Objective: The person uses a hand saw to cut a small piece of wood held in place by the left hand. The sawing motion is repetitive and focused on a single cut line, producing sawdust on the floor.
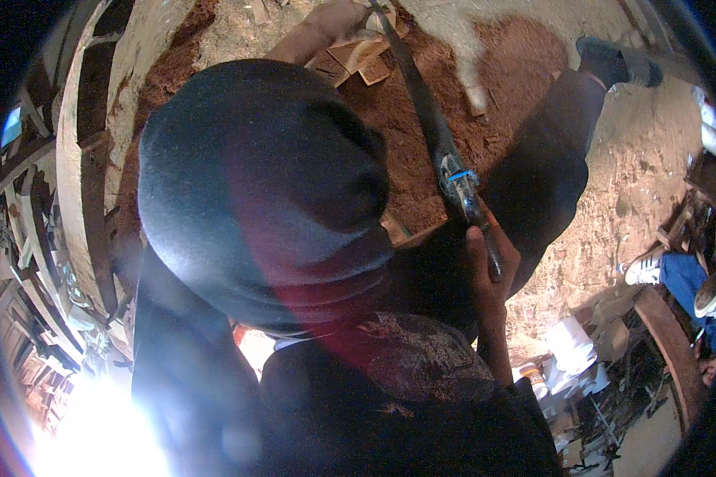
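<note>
Right hand clenched around handle end of long machete, blade toward wood offcuts; probably stiff, blade-heavy; left hand unseen.

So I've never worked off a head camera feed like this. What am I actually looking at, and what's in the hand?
This is a single wide fisheye view from a camera on the person's head, looking down, so straight edges bend near the rim. The big dark rounded shape filling the middle blocks much of the view; I cannot tell exactly what it is. The right hand grips the handle of a long dark blade-like tool with a blue band, reaching up over reddish earth and wood scraps. The left hand is not visible. White containers sit lower right.
</note>
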### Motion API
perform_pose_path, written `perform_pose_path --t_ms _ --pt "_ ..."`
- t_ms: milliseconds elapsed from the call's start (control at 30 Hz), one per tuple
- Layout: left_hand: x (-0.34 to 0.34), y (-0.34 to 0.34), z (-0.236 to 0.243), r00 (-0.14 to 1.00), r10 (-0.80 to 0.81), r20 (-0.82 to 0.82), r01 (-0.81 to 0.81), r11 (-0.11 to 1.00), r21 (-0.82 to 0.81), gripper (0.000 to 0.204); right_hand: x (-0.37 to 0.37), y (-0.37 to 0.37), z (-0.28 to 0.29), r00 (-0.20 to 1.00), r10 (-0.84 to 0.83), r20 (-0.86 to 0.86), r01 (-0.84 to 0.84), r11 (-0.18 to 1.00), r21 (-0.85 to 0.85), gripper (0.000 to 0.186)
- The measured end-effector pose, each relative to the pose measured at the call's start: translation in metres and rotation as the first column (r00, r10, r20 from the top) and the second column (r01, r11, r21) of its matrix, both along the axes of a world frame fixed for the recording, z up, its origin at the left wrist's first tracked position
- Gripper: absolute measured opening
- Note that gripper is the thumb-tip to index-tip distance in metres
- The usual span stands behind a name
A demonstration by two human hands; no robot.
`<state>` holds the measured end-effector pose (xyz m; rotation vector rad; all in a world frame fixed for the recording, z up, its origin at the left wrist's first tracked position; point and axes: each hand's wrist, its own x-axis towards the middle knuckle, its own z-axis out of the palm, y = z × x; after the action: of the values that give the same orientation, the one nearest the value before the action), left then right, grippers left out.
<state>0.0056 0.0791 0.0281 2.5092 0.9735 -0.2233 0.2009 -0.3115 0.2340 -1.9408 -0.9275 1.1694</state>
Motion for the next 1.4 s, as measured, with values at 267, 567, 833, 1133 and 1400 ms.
perform_pose_path --t_ms 267,567,833,1133,1400 --pt "-0.021 0.0 -0.049 0.99 0.119 0.078 -0.127 0.987 0.097 0.029 -0.006 -0.001 -0.014 0.998 0.023 0.062 -0.033 0.985 0.172 0.042" --pt "-0.011 -0.017 -0.027 0.986 0.154 0.063 -0.158 0.985 0.066 0.028 -0.014 -0.008 0.012 0.996 0.084 0.028 -0.084 0.996 -0.006 0.043" --pt "-0.016 -0.024 -0.02 0.973 0.174 0.152 -0.185 0.981 0.063 0.039 -0.016 -0.011 0.01 0.998 0.067 0.004 -0.067 0.997 0.022 0.044" --pt "-0.014 -0.021 -0.011 0.998 -0.041 0.048 0.027 0.965 0.261 0.047 -0.012 -0.015 0.012 0.996 0.082 0.032 -0.083 0.996 0.032 0.049" --pt "-0.01 -0.022 -0.008 0.999 0.044 0.015 -0.046 0.983 0.178 0.047 -0.016 -0.024 0.025 0.999 0.043 -0.022 -0.042 0.998 0.055 0.042"
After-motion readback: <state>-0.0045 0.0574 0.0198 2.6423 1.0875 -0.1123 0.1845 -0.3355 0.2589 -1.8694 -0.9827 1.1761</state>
